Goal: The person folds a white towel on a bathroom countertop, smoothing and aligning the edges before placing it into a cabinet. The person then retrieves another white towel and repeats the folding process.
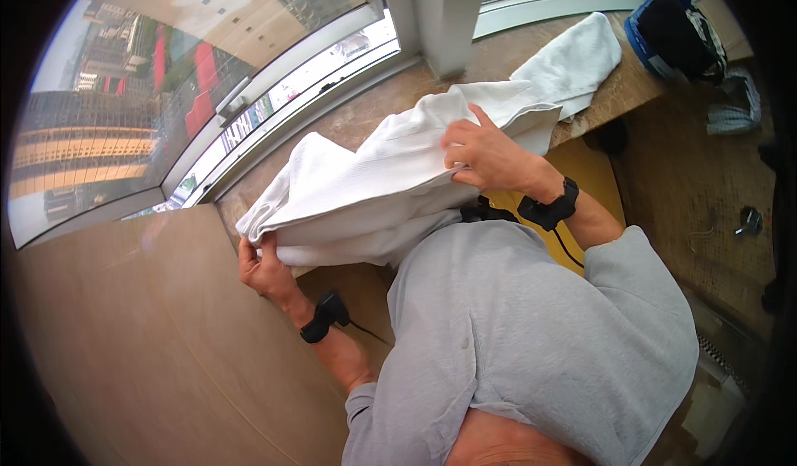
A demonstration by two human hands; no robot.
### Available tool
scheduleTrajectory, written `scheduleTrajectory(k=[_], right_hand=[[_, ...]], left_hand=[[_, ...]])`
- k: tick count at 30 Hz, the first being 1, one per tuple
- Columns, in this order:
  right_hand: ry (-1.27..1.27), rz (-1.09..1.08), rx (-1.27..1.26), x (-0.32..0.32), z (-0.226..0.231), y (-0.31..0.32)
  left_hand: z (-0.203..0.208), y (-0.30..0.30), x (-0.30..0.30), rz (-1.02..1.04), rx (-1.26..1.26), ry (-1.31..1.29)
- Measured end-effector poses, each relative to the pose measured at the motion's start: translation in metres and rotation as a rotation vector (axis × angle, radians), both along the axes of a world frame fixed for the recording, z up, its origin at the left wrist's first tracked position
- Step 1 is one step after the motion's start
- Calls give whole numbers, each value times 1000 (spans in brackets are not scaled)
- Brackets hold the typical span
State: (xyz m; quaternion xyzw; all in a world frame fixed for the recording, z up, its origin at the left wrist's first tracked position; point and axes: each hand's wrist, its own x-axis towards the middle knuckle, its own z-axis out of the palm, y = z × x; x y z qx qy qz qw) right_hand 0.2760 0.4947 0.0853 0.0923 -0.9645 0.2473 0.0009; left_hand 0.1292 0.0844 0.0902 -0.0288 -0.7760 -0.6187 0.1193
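A large white cloth (357,180), perhaps a garment, lies loosely folded along the stone window sill and hangs over its near edge. At its left end my left hand (267,273) is closed, pinching the corner between thumb and fingers. Farther right, my right hand (491,152) rests at the cloth's near edge. Its fingers are bent around that edge, with one finger raised. Each wrist wears a black strap with a small device; cables run from both.
A smaller white towel (577,63) lies on the sill (627,92) at right, partly beneath the cloth. Beyond it stands a blue and black bag-like item (674,34). The window (191,92) rises behind at left. A brown panel (149,317) borders the left side.
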Motion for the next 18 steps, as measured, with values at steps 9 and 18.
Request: scheduleTrajectory(k=[9, 18], right_hand=[[324, -278, -61, 12, -16, 21], [50, -327, 182, 41, -65, 62]], left_hand=[[22, -4, -21, 116, -34, 125], [0, -33, -32, 152, -45, 68]])
